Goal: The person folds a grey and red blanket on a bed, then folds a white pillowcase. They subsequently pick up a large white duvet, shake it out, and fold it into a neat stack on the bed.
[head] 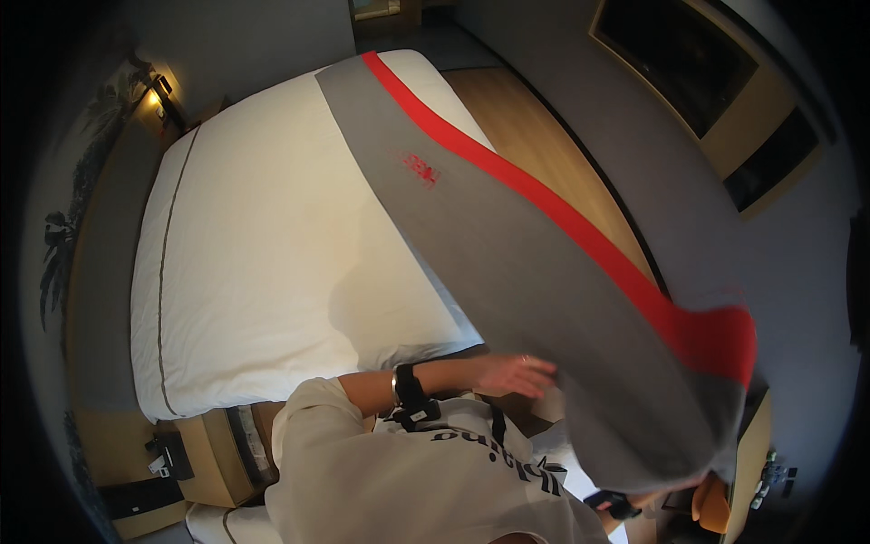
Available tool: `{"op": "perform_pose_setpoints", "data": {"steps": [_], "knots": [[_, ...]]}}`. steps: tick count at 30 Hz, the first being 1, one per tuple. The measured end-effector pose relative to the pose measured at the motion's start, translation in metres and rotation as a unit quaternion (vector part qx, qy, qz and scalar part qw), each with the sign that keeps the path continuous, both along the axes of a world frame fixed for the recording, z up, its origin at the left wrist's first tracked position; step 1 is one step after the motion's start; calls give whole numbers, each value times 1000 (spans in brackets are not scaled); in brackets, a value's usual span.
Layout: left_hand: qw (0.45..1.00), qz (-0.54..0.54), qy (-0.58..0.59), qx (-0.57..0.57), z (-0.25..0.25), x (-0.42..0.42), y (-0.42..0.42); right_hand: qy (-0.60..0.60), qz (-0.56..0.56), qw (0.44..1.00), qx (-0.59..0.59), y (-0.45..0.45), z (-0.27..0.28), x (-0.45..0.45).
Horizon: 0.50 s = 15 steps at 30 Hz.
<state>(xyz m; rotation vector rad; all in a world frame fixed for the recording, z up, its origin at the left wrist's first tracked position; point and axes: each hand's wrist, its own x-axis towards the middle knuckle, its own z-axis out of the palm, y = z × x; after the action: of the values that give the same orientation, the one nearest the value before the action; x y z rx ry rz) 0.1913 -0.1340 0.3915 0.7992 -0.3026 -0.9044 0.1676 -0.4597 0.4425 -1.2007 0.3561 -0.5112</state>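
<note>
A grey bed runner (pixel 489 231) with a red border stretches across the foot of a bed with a white duvet (pixel 265 238) and rises, loose and blurred, towards my body at the lower right. My left hand (pixel 520 374), blurred, has its fingers spread beside the runner's near edge; whether it touches the cloth I cannot tell. The right forearm, with a black wrist strap (pixel 615 504), reaches beneath the lifted end of the runner, and the cloth hides most of that hand. Red lettering shows on the runner.
A wooden nightstand (pixel 228 455) stands beside the bed's near side. Wood floor (pixel 544 143) lies between the bed and the grey wall, which carries a dark screen (pixel 673 54). An orange chair (pixel 712 504) and a desk edge (pixel 751 462) are at the lower right.
</note>
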Motion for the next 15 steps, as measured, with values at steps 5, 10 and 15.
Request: {"op": "perform_pose_setpoints", "data": {"steps": [5, 10, 15], "knots": [[964, 65, 253, -54, -138, 26, 51, 32, 30, 999, -28, 0, -1, -7], [866, 177, 402, 238, -240, 30, 79, 67, 62, 994, -52, 7, 1, -5], [821, 323, 439, 170, -263, 40, 76, 101, 32, 991, -77, -6, 2, -22]]}}
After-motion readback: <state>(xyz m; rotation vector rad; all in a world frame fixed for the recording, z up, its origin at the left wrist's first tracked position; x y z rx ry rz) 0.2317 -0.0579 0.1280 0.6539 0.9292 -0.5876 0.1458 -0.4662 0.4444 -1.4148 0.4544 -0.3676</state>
